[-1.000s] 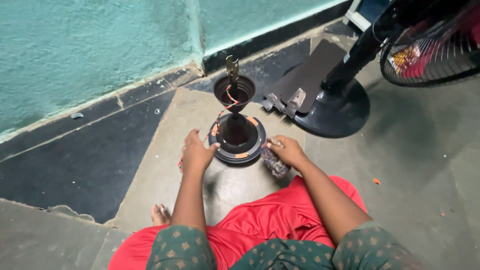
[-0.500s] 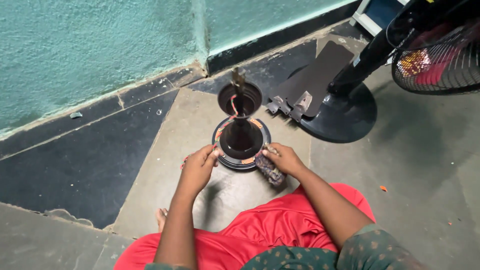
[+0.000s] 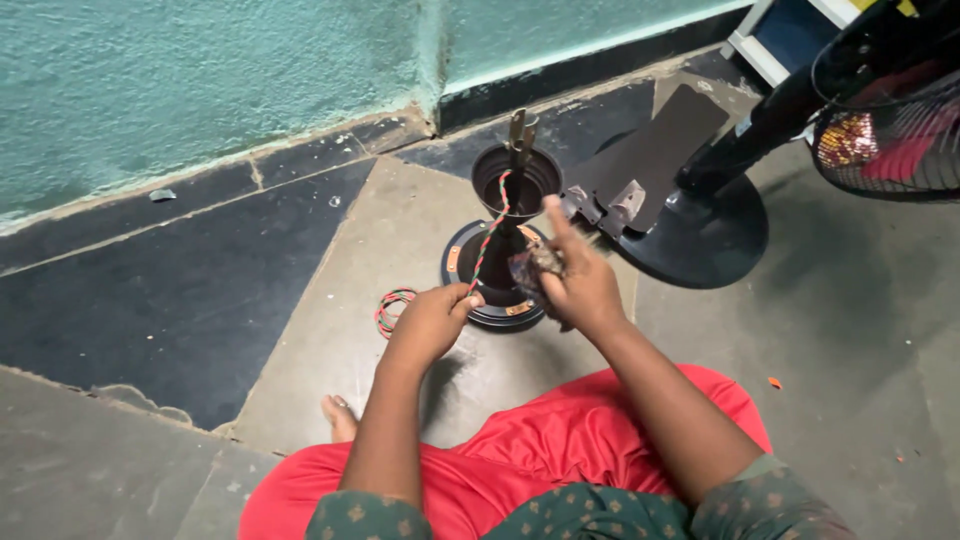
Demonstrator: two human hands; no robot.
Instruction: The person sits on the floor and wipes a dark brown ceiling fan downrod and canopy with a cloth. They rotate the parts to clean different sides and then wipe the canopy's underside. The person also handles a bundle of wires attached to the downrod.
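Observation:
A dark round fan motor housing (image 3: 500, 268) with a cup-shaped top and a metal bracket stands on the floor in front of me. A twisted red and green wire (image 3: 489, 240) runs from the cup down to my left hand (image 3: 432, 322), which pinches it taut; the rest of the wire lies coiled on the floor (image 3: 392, 306). My right hand (image 3: 578, 282) is raised beside the housing and holds a small bundled cloth (image 3: 530, 268), with the forefinger pointing up.
A pedestal fan's round black base (image 3: 700, 235) and wire grille (image 3: 890, 130) stand at the right. A grey flat plate with metal clips (image 3: 650, 150) lies behind the housing. A teal wall (image 3: 200, 70) runs along the back. My red-clothed lap (image 3: 540, 450) is below.
My left hand took hold of the wire and pulled it taut off the base. My right hand lifted the cloth from the floor up beside the housing.

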